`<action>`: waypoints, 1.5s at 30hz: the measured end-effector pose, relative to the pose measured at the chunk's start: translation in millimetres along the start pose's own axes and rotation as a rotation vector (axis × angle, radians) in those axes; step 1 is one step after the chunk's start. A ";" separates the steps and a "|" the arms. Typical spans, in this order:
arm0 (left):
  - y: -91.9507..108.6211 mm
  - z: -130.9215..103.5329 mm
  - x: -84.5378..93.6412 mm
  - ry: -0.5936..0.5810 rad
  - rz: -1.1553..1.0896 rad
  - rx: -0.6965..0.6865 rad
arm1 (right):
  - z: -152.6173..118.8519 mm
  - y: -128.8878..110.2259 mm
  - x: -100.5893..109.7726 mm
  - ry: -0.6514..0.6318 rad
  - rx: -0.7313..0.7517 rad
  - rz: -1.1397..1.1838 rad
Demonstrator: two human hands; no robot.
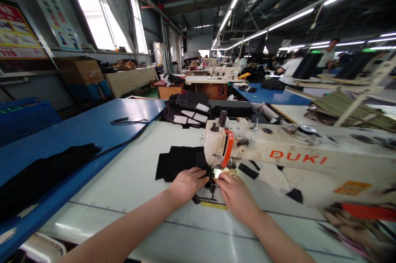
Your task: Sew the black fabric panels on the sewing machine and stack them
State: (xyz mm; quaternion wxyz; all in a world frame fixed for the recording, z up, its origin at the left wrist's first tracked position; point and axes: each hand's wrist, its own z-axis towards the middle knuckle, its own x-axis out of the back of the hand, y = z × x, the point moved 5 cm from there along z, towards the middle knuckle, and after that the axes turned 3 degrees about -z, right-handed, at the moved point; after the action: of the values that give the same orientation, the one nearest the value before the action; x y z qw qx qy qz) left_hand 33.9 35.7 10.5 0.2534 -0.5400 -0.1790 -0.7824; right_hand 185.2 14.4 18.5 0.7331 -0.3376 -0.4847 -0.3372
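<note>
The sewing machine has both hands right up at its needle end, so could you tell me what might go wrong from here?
1. The left hand and right hand press the black fabric close under the head of the sewing machine; a fingertip could slip towards the needle.
2. Loose black scraps lie beside the machine and might get dragged under.
3. The picture is blurred, so seam alignment cannot be judged.

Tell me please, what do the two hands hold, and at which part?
Both the left hand and the right hand press flat on the near edge of the black fabric piece under the cream sewing machine; a closed grip cannot be told.
</note>
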 end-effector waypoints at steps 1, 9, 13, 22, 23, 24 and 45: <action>-0.3 0.1 -0.3 -0.002 -0.006 0.002 | 0.1 -0.3 0.4 0.004 -0.001 -0.006; -4.4 -4.4 -8.9 0.019 -0.034 0.020 | 0.4 -3.5 2.1 -0.013 -0.012 -0.033; -5.3 -4.3 -10.1 0.035 -0.049 0.027 | 0.1 -3.2 0.9 -0.024 -0.011 -0.036; -2.0 -1.8 -4.3 -0.004 -0.043 0.021 | -0.4 -3.6 2.4 -0.024 -0.005 -0.059; -2.1 -1.8 -4.2 -0.008 -0.041 0.020 | -0.4 -3.8 2.5 -0.023 -0.002 -0.064; -2.3 -1.8 -4.3 -0.012 -0.039 0.020 | -0.2 -3.9 2.5 -0.023 0.000 -0.069; -19.9 16.3 -11.2 -0.039 -0.057 0.045 | -2.2 -0.4 5.2 0.031 -0.062 -0.023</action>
State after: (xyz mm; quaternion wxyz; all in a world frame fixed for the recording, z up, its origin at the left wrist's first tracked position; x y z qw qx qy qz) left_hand 37.7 63.1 5.6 0.2396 -0.5438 -0.2170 -0.7745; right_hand 187.5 11.5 22.8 0.7259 -0.3494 -0.4662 -0.3656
